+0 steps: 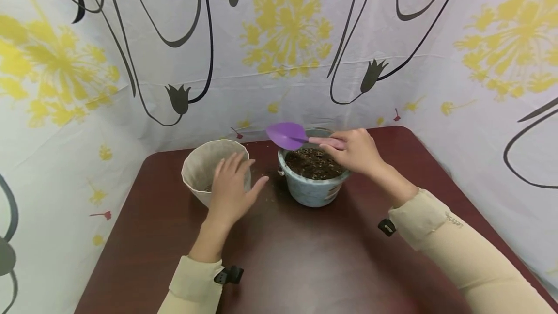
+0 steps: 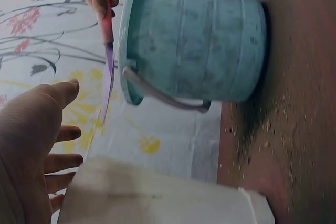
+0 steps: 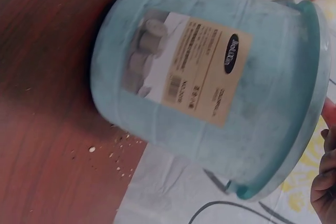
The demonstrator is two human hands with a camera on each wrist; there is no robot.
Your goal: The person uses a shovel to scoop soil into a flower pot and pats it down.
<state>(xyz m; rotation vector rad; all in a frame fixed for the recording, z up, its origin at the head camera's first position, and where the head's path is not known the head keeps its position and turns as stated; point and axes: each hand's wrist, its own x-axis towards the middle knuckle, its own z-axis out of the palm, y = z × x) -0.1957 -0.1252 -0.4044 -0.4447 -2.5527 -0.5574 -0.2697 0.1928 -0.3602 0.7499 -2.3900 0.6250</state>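
My right hand [image 1: 355, 150] grips the pink handle of a trowel with a purple blade [image 1: 286, 135], held level above a blue bucket [image 1: 313, 194]. Dark, speckled soil [image 1: 311, 163] fills much of the bucket. To the left stands a white plant pot [image 1: 201, 161]; its bottom is mostly hidden by my left hand [image 1: 230, 190]. That hand is at the pot's near right side, fingers spread and holding nothing. Whether it touches the pot, I cannot tell. In the left wrist view the trowel's blade [image 2: 108, 77] appears edge-on beside the bucket's rim.
Both containers stand toward the back of a dark red-brown table [image 1: 305, 256]. Soil crumbs [image 2: 265, 142] lie scattered on it near the bucket. A grey bucket handle [image 2: 163, 95] hangs down the side. A patterned white cloth [image 1: 244, 62] surrounds the table's back and sides.
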